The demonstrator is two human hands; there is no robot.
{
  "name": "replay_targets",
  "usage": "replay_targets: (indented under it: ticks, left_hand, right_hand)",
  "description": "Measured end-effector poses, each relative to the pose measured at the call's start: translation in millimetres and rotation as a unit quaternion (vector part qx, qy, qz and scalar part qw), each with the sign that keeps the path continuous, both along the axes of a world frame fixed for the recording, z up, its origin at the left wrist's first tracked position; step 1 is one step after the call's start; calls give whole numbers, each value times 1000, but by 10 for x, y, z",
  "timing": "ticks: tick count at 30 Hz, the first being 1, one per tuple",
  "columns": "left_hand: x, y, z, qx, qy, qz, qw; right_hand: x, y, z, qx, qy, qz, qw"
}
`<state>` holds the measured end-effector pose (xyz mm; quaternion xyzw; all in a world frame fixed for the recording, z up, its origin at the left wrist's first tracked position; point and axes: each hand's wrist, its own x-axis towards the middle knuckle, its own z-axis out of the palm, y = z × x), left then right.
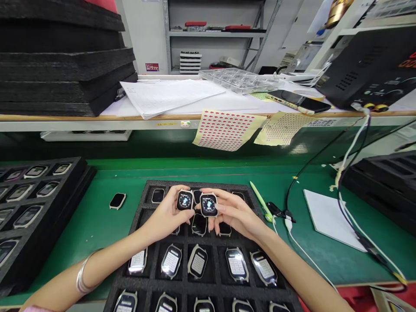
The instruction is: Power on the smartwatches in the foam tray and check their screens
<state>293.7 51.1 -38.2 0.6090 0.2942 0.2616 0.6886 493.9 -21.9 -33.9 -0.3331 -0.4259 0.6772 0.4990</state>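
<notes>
My left hand (172, 213) is closed on a smartwatch (185, 200) without a strap, its round dial lit on a dark screen. Beside it, my right hand (232, 212) grips a second smartwatch (208, 205) with a similar lit dial. Both watches are held face up, close together, above a black foam tray (152, 236). In the tray's compartments lie several more pale-cased watches, such as one with a dark screen (199, 225) just below my hands. Nearer rows hold watches with bright lit screens (171, 261). My forearms and fingers hide parts of the tray.
One watch (117, 200) lies alone on the green mat (107, 234). Another foam tray (48, 221) with watches stands at left. To the right are a green pen (260, 197), cables (303, 249) and a white pad (333, 219). A shelf edge (146, 123) with hanging sticker sheets (229, 130) crosses behind.
</notes>
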Motion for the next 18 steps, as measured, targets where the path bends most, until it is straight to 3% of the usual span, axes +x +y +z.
replay_targets:
  ticks: [2,5,9,18]
  left_hand:
    - [-7,13,31,-62,-36,-8,997]
    - [-18,25,53,-97,-49,-12,994]
    - [-11,29,24,-91,-50,-12,995]
    - [0,13,6,-69,-58,-32,995]
  right_hand:
    - [5,8,-20,4,-5,-5,1000]
    - [-3,7,-51,16,-32,-34,999]
    - [-28,-16,-80,20,-64,-75,995]
    - [-33,-38,-108,38,-80,-81,993]
